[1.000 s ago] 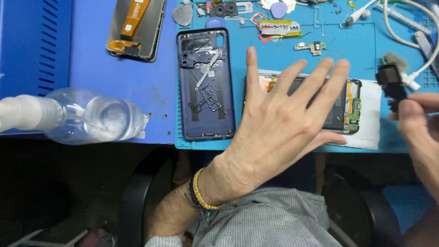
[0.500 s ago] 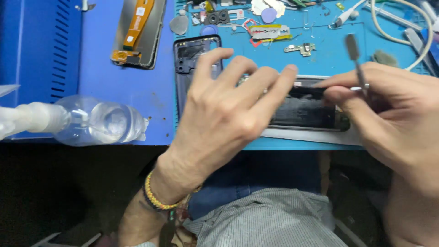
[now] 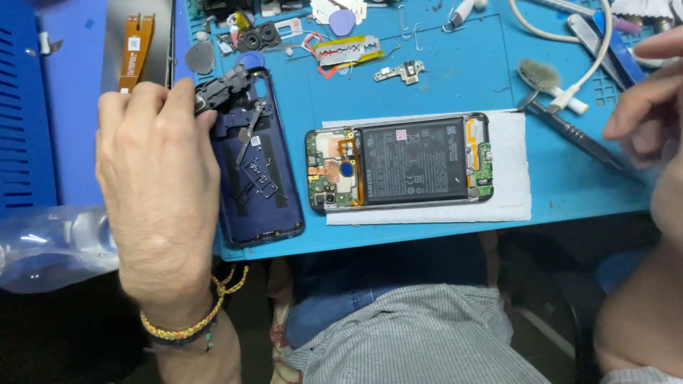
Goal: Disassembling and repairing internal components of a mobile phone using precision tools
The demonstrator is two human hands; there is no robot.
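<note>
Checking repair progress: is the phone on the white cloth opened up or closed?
Opened: the phone lies with battery and circuit boards exposed, its back cover lying separately beside it.

The right hand (image 3: 644,107) is cut off by the right edge; its grip cannot be determined. The left hand (image 3: 153,178) hides the left side of the dark blue plastic phone back cover (image 3: 260,181). The clear plastic bottle (image 3: 50,245) is blurred and cropped at the left edge.

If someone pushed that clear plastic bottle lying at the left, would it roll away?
Probably. The clear plastic bottle lies on its side with a rounded body, so a nudge would likely roll it. It hangs at the edge of the blue bench, so it might drop. It looks thin-walled and likely light.
</note>
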